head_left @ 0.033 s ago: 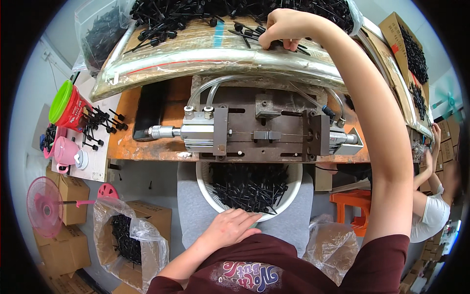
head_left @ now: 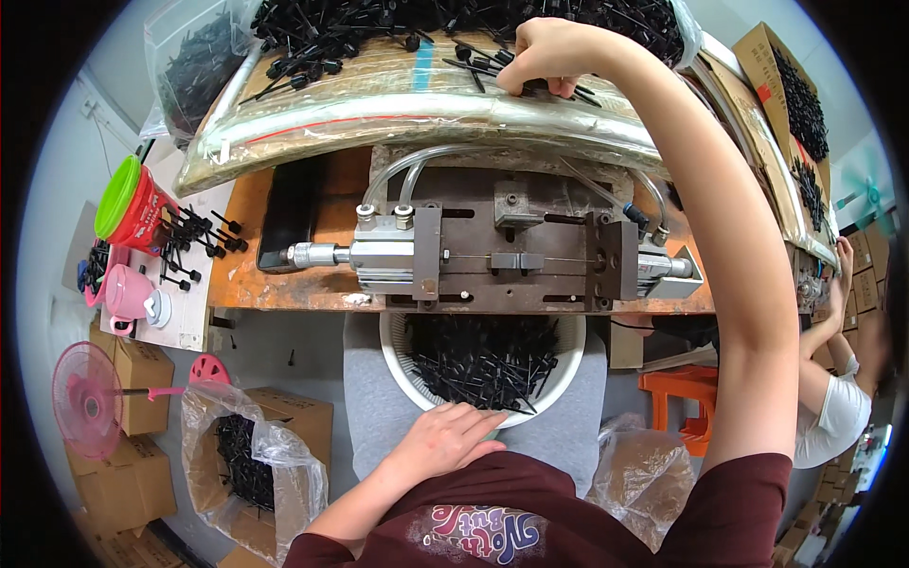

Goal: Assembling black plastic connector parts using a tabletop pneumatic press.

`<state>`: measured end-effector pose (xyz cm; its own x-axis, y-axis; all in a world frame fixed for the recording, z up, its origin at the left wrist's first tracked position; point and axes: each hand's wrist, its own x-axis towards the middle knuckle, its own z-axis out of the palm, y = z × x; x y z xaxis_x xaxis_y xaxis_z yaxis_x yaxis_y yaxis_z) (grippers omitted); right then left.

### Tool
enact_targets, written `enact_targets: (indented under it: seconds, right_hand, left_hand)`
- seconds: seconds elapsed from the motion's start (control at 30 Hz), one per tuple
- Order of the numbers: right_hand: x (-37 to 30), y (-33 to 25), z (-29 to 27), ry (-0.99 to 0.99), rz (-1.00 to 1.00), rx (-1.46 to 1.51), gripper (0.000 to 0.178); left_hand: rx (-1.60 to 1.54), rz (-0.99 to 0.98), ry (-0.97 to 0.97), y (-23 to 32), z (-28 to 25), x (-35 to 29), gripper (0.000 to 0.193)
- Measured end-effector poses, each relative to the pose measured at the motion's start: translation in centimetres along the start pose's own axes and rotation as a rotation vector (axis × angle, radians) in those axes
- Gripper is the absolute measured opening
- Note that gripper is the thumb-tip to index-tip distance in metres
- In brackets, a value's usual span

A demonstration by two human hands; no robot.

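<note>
At the near side of a plastic-wrapped cardboard work surface (head_left: pixel 369 76), a person's right hand (head_left: pixel 544 62) bends down, fingers curled among thin black rods with knobbed heads (head_left: pixel 462 52); whether it grips one cannot be told. Its bare arm arcs past the right end of a dark metal fixture with silver cylinders (head_left: pixel 559 241), which stands between body and surface. The left hand (head_left: pixel 450 437) lies loosely flat, fingertips at the rim of a round white plastic basket (head_left: pixel 388 360) heaped with more rods. Multicoloured lettering crosses the maroon shirt (head_left: pixel 587 511); pale print marks a red tub with a green rim (head_left: pixel 147 213). Beyond are a pink fan (head_left: pixel 87 399) and, far right, a co-worker in white (head_left: pixel 833 421).
</note>
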<state>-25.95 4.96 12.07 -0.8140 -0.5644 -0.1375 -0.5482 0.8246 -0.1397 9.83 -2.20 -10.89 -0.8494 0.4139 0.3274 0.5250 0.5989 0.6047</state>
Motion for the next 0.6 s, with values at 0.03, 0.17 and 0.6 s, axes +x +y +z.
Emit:
enact_targets:
  seconds: [0.03, 0.17, 0.6]
  right_hand:
    - [0.5, -0.1, 0.3, 0.006, 0.008, -0.039, 0.035]
    - [0.6, 0.1, 1.6, 0.108, -0.122, -0.333, 0.036]
    - [-3.3, 0.0, 1.2, -0.057, -0.146, -0.461, 0.034]
  left_hand:
    - [0.014, 0.000, -0.005, 0.0, -0.1, 0.0, 0.041]
    - [0.034, -0.009, -0.002, 0.0, -0.7, -0.1, 0.040]
    - [-0.028, 0.065, -0.055, 0.8, -0.5, 1.0, 0.039]
